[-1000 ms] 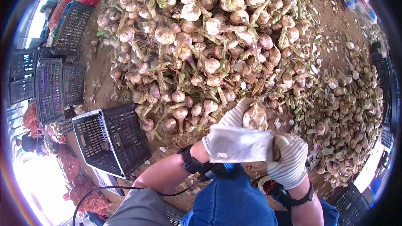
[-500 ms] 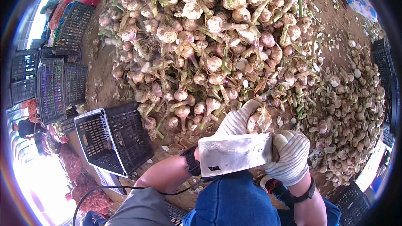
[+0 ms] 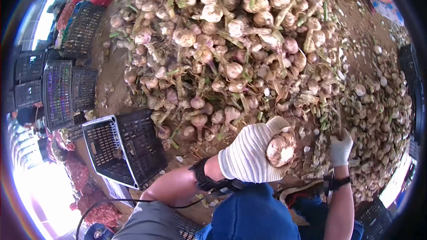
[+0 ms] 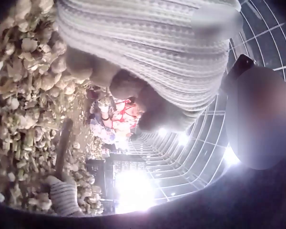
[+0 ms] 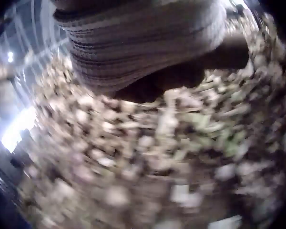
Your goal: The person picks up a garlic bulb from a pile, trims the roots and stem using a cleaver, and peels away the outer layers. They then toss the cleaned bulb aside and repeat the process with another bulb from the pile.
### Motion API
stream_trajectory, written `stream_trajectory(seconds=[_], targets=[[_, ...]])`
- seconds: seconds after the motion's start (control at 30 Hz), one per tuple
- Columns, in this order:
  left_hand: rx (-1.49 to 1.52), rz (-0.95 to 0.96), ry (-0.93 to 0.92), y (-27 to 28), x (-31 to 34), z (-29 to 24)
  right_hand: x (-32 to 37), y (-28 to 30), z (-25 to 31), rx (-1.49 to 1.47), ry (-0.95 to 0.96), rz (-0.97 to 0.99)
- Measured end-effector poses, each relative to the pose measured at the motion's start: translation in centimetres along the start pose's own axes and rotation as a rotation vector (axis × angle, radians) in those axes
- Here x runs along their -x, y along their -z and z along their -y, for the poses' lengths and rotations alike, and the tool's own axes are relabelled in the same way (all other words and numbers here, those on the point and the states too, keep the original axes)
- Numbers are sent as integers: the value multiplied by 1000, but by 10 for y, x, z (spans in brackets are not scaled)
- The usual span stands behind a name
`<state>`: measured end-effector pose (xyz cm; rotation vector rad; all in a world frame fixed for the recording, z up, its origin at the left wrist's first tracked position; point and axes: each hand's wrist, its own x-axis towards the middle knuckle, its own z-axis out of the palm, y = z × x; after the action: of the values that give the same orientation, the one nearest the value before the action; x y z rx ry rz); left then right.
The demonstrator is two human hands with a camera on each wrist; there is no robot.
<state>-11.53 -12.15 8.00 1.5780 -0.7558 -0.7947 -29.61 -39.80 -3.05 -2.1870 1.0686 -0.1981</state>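
In the head view my left hand (image 3: 255, 153), in a striped white knit glove, grips a garlic bulb (image 3: 281, 149) above my knees, its round pale side facing up. My gloved right hand (image 3: 341, 149) is out to the right, over the edge of the smaller garlic pile. It holds the cleaver (image 4: 63, 145), which shows as a narrow strip rising from the fist in the left wrist view. The right glove (image 5: 143, 47) fills the top of the right wrist view, where motion blurs the garlic below.
A big heap of untrimmed garlic (image 3: 231, 53) with stalks lies ahead, and a pile of garlic (image 3: 373, 115) to the right. At left a black crate (image 3: 142, 146) lies tipped, near stacked crates (image 3: 58, 93). Another person (image 4: 121, 119) sits beyond. Cut stalks litter the ground.
The right hand has swung away from the garlic bulb to the right with the cleaver, whose broad face was toward the camera. The left hand has turned, still gripping the bulb.
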Motion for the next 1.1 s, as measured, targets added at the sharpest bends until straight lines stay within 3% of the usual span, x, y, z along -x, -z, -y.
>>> stream_trajectory(seconds=[0.03, 0.1, 0.13, 0.2, 0.23, 0.3, 0.33, 0.37, 0.43, 0.53, 0.57, 0.67, 0.7, 0.77, 0.9, 1.0, 1.1], targets=[[8, 2, 46, 2, -2, 4, -1, -2, -20, -90, 4, 54], [-21, 16, 86, -7, -1, 11, 26, 6, 14, -206, -26, 96], [-178, -30, -59, -2, -3, 6, 34, 1, 31, -254, -19, 90], [-166, -243, -165, -13, -14, 2, 59, 10, 106, -298, 42, 235], [-275, -217, -102, -8, -11, -2, 68, 8, 116, -241, 202, 297], [314, -336, 179, -22, -9, 14, 72, 10, 148, -75, 413, 374], [425, -321, 253, -26, -6, 16, 73, 15, 165, 37, 447, 409], [535, -313, 329, -29, -4, 18, 75, 11, 163, -10, 491, 373], [367, -180, 314, -26, -4, 17, 77, 9, 171, 20, 527, 376], [582, -199, 201, -28, 2, 27, 75, 11, 177, 22, 572, 378], [843, -236, 279, -32, 2, 27, 75, 10, 176, 23, 580, 360], [932, -222, 149, -39, 7, 42, 79, 8, 167, 70, 601, 330], [893, -213, 139, -37, 6, 45, 78, 8, 170, 65, 590, 348], [428, -226, 65, -34, 2, 41, 72, 7, 174, 57, 581, 367], [407, -212, 137, -30, -1, 37, 73, 4, 169, 76, 585, 392], [585, -231, 244, -29, -2, 31, 74, 0, 162, 90, 633, 316], [843, -369, 305, -39, -2, 10, 72, -9, 152, 57, 601, 245]])
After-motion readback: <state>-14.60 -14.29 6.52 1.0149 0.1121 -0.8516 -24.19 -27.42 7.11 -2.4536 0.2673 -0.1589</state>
